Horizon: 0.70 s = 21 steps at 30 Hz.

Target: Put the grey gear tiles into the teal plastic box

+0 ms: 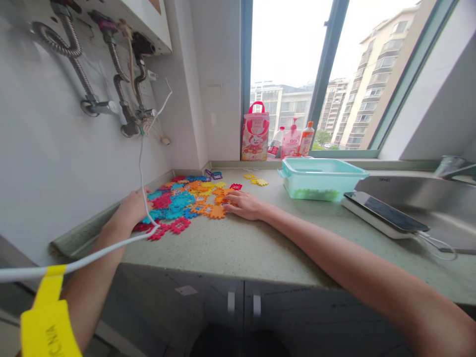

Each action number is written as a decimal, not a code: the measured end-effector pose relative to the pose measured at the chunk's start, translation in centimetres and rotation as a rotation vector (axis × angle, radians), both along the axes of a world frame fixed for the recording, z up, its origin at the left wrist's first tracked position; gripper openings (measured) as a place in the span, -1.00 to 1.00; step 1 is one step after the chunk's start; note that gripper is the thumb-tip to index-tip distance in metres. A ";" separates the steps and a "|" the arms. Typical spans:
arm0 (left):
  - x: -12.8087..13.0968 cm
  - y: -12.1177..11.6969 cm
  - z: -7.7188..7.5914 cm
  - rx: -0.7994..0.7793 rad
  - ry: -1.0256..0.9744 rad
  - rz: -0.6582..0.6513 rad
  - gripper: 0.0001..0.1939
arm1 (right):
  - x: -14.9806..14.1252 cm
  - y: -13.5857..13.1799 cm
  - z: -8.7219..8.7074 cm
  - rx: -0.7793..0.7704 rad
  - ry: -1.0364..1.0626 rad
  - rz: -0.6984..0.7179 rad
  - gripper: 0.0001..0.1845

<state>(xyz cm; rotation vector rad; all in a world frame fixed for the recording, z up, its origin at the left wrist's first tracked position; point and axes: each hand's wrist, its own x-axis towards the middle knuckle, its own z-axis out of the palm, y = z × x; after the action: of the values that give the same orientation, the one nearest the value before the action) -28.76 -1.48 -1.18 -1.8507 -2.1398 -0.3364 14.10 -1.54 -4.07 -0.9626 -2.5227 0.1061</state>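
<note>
A loose pile of flat foam-like puzzle pieces with notched edges lies on the counter in red, blue, orange and yellow. At the pile's left side is my left hand, its fingers largely hidden behind a white cable and the pieces. My right hand rests at the right side, palm down, with fingers stretched over the orange pieces. Red pieces lie at the near edge of the pile. A few yellow pieces sit apart, farther back.
A teal plastic tub with green pieces inside stands right of the pile. Beside the steel sink a phone lies on a white block. The white cable crosses before my left arm. Bottles line the windowsill.
</note>
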 end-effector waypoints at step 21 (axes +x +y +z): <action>10.4 8.7 5.7 0.047 -0.018 -0.502 -0.59 | -0.2 -0.2 -0.3 -0.034 0.095 -0.128 -0.39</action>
<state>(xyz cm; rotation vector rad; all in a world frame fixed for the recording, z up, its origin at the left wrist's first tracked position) -18.39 7.25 4.51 -2.3448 -1.6312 -0.5028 13.92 -1.74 -4.33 -1.1037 -2.3734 0.1525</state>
